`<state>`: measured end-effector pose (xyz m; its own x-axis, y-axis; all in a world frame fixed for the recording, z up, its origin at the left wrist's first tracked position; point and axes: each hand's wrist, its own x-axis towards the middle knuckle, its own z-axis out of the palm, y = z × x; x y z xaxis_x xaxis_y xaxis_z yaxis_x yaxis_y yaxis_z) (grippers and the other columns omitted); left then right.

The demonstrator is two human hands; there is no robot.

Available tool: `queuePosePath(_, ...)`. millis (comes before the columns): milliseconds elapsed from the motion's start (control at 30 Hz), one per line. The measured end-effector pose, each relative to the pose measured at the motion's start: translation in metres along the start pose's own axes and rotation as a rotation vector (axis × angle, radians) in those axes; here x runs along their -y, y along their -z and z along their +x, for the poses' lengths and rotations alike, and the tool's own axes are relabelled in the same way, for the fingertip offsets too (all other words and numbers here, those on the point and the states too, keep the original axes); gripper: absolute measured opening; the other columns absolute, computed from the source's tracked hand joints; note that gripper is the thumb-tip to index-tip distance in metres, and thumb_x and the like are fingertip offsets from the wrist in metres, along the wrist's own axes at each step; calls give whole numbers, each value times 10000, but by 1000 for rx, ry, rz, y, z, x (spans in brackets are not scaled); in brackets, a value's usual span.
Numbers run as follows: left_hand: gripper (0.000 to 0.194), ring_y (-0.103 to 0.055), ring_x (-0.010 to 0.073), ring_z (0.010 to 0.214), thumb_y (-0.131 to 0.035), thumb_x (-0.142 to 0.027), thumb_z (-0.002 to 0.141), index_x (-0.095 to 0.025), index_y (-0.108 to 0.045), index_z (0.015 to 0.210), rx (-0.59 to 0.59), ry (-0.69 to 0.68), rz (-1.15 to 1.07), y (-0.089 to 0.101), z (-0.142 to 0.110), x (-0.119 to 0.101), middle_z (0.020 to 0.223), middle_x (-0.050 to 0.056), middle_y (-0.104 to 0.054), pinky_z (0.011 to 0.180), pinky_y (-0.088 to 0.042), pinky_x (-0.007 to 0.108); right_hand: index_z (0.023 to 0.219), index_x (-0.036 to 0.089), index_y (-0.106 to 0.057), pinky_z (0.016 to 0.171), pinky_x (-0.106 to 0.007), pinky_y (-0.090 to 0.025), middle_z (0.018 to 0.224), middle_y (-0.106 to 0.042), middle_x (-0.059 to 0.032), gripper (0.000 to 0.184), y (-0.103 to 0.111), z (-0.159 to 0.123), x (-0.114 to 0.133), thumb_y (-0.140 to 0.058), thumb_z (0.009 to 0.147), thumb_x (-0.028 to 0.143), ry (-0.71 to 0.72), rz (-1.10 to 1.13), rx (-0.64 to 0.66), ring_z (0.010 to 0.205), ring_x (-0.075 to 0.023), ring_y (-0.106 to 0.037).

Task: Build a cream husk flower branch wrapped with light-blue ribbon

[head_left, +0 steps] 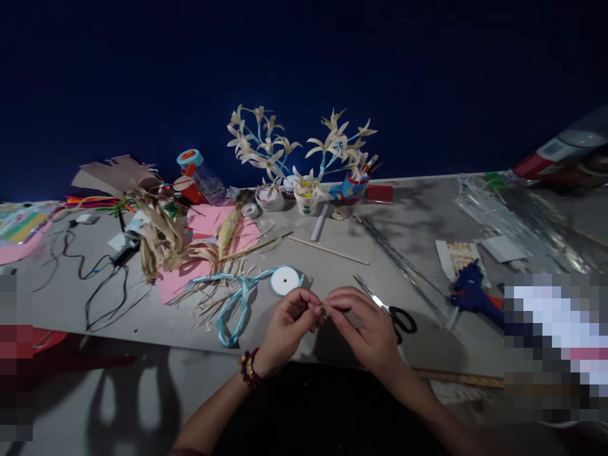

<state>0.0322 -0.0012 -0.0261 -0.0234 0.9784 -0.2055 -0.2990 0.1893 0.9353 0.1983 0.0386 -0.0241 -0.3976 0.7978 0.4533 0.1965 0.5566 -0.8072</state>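
Note:
My left hand [295,323] and my right hand [363,326] meet above the table's front edge. The fingers of both are pinched on one small yellowish-brown piece [323,310], largely hidden by the fingertips, so its kind does not show. Just beyond my left hand lies a white spool [285,280] with blue ribbon [244,285] trailing to the left in a loop. Scissors [380,304] with black handles lie past my right hand, slightly open. Farther back, pale husk-petal flowers [266,142] on blue stems stand in small cups [306,201].
Dried corn husks [161,234] and scraps lie on pink paper [173,285] at left, beside black cables [124,285]. A thin stick [327,250] and wires [403,266] cross the middle. At right are a blue glue gun [475,291] and plastic packs [503,215]. A bottle [204,177] stands behind.

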Motion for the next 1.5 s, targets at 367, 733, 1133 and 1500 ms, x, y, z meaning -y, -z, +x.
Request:
queuePosePath(367, 289, -527, 81, 571, -785, -387, 797, -159, -609, 817, 18, 53, -13, -1, 1, -2, 627, -29, -605, 533, -402, 179, 979, 251, -639, 692, -276, -540, 974, -683, -26, 85, -3, 2, -4, -576, 983, 194, -239, 452, -75, 742, -131, -650)
queuePosePath(733, 230, -555, 81, 628, -748, -350, 854, -160, -676, 961, 87, 45, -16, 4, -4, 2, 703, -5, -635, 564, -408, 175, 918, 227, -586, 621, -248, -546, 791, -686, 17, 97, -3, 7, 2, -602, 984, 297, -404, 724, -135, 617, -113, -659)
queuePosePath(1133, 214, -560, 96, 682, -691, -298, 904, -184, -688, 1085, 123, -58, 104, 6, -7, -4, 724, -8, -610, 671, -441, 211, 916, 233, -587, 624, -238, -540, 755, -693, 32, 84, 4, 12, 2, -622, 973, 284, -411, 689, -202, 605, -111, -661)
queuePosePath(1500, 241, -614, 162, 778, -567, -274, 962, -185, -680, 1155, 178, -181, 388, 12, -8, -12, 851, 50, -666, 756, -493, 287, 929, 227, -600, 638, -265, -535, 761, -674, 14, 80, 3, 7, 9, -599, 984, 285, -358, 580, -179, 626, -126, -644)
